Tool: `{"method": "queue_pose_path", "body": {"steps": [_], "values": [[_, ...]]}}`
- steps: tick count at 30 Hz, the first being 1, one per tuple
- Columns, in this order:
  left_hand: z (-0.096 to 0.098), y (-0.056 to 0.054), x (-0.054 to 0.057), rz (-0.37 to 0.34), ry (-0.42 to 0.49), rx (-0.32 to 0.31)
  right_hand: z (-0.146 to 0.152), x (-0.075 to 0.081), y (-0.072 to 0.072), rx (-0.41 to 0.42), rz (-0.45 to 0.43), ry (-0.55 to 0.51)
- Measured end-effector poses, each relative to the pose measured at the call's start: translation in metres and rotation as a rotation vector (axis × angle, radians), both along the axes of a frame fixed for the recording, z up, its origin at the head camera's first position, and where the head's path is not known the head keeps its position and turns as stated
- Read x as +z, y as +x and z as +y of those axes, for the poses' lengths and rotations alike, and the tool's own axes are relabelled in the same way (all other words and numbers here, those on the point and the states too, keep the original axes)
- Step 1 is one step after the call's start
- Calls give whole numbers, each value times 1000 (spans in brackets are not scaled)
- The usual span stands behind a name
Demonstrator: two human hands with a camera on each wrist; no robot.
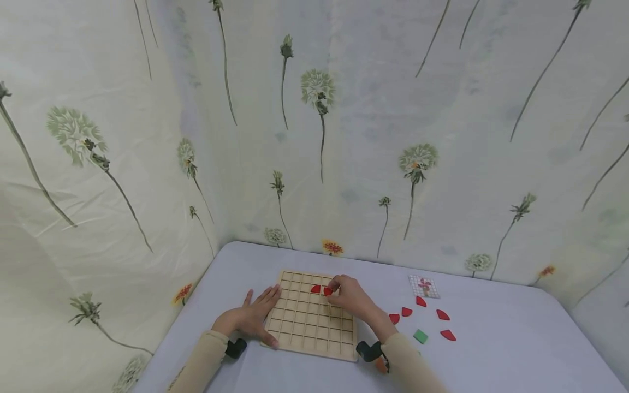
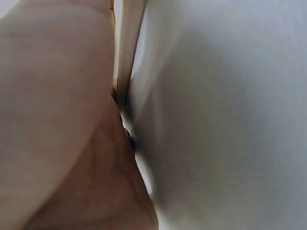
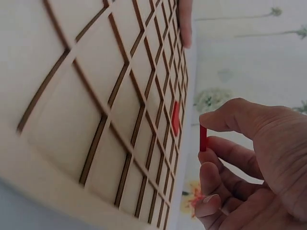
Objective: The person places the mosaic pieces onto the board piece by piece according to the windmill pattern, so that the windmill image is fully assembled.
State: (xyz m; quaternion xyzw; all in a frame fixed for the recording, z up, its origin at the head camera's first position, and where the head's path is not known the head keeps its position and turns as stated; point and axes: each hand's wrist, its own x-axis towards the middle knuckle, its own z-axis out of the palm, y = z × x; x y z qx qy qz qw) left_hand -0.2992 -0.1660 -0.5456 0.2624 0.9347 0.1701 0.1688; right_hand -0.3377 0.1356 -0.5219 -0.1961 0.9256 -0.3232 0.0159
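Observation:
A wooden grid board [image 1: 304, 322] with square cells lies on the table. One red quarter-round tile [image 1: 315, 289] sits in a cell in its upper part. Thumb and fingertips of my right hand [image 1: 352, 297] pinch a second red tile [image 3: 203, 138], held on edge over the board just right of the first. Spread fingers of my left hand [image 1: 253, 318] rest along the board's left edge, thumb at the lower left corner. In the left wrist view, palm skin and the board's side [image 2: 125, 48] fill much of the picture.
Several red tiles [image 1: 443, 315] lie loose right of the board, with a green square tile [image 1: 420, 336] among them. A pattern card [image 1: 425, 286] with a red figure lies behind them. An orange piece [image 1: 381, 365] is partly hidden by the right wrist. Flowered cloth hangs behind the table.

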Motion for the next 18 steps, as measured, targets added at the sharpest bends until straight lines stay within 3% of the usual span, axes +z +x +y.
{"method": "queue_pose_path", "body": {"steps": [4, 18], "values": [[0, 0, 0, 5, -4, 1, -10, -3, 0, 57, 17, 8], [0, 0, -1, -4, 0, 10, -25, -12, -2, 104, 12, -9]]}}
